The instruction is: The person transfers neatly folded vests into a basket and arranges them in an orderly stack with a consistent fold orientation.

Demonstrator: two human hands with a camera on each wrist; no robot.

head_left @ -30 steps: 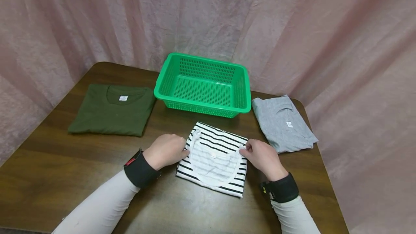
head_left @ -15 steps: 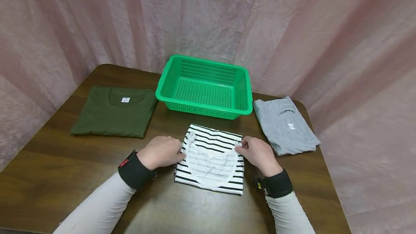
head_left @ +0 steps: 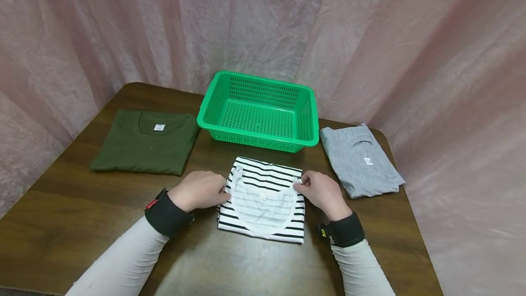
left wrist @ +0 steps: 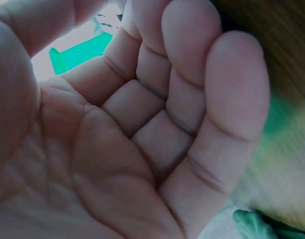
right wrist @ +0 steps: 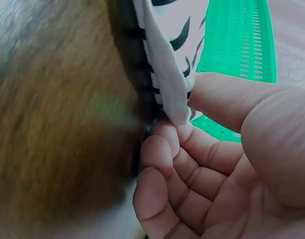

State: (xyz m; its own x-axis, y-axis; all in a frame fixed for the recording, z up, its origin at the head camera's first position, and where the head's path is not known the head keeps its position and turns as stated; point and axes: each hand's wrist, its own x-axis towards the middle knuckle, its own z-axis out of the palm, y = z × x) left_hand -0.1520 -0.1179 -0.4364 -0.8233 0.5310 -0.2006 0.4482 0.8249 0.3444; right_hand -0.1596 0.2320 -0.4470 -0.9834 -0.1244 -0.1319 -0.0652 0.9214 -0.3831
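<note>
A folded white shirt with black stripes (head_left: 263,214) lies on the table with its wide neckline facing up. My left hand (head_left: 200,190) pinches its left edge near the shoulder. At the opposite shoulder my right hand (head_left: 324,194) pinches the fabric between thumb and fingers. Up close in the right wrist view, the striped cloth (right wrist: 175,64) runs into the grip of my right hand (right wrist: 207,164). My left hand (left wrist: 127,114) has its fingers curled in the left wrist view, and the spot it pinches is mostly hidden there.
Behind the shirt stands a green plastic basket (head_left: 259,140) with nothing in it. A folded dark green T-shirt (head_left: 148,150) lies at the left of the wooden table (head_left: 102,209). To the right is a folded grey T-shirt (head_left: 357,172). A pink curtain (head_left: 263,22) hangs behind.
Both hands and the striped shirt have shifted slightly to the left and toward me, the grips unchanged. The basket and the other two shirts stay in place, with a small shift of the view.
</note>
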